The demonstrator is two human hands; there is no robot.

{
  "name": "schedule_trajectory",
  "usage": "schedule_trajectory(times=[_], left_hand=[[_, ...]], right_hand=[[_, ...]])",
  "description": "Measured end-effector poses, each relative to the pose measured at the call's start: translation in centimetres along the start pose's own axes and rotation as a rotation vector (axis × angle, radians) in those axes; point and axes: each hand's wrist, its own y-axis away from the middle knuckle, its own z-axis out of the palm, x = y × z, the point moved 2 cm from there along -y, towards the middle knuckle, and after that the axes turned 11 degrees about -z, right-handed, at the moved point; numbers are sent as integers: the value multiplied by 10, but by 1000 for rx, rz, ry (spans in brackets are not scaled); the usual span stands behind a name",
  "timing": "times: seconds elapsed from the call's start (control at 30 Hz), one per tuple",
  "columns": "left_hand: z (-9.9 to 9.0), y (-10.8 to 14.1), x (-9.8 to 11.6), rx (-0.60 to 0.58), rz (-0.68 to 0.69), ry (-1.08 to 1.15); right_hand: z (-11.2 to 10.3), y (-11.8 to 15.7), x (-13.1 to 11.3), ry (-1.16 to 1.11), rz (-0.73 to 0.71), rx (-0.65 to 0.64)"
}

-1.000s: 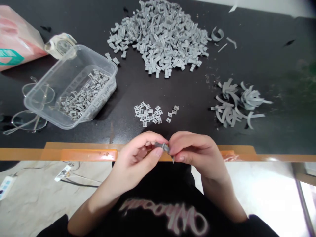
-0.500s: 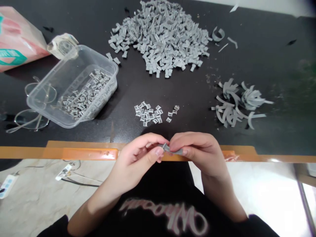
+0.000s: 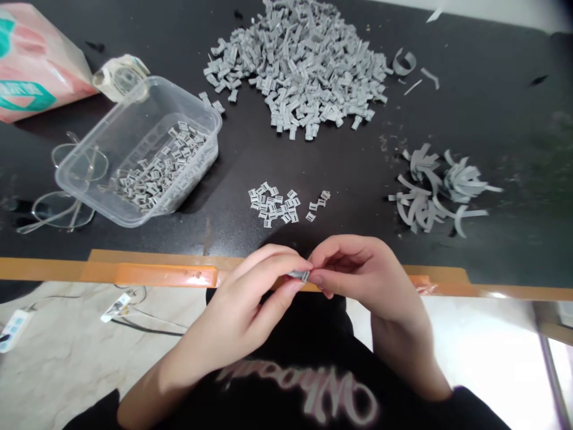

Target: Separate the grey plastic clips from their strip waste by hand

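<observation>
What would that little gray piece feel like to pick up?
The small gray piece is probably light and stiff; it keeps its shape while pinched. Its flat sides suggest little rolling, but it could slip from the fingers.

Black table [image 3: 514,251], gray pieces [image 3: 295,77] (heaped)

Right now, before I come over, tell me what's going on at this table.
A person pinches a small grey plastic piece between the left hand and right hand over the orange-taped edge of a black table. Ahead lie a large grey heap of similar pieces, a small cluster, a clear plastic tub holding more, and curled grey strips.
</observation>
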Motion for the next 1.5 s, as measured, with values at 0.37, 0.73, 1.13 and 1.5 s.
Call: schedule_trajectory(times=[0.37, 0.73, 1.13, 1.5], left_hand=[[13, -4, 2, 75, 141, -420], [24, 2, -7, 226, 219, -412], [38, -1, -23, 357, 198, -389], [31, -9, -21, 311, 156, -503]], right_hand=[[1, 13, 4, 94, -2, 216], [3, 19, 8, 304, -63, 181], [6, 12, 16, 441, -35, 204], [13, 14, 17, 958, -295, 273]])
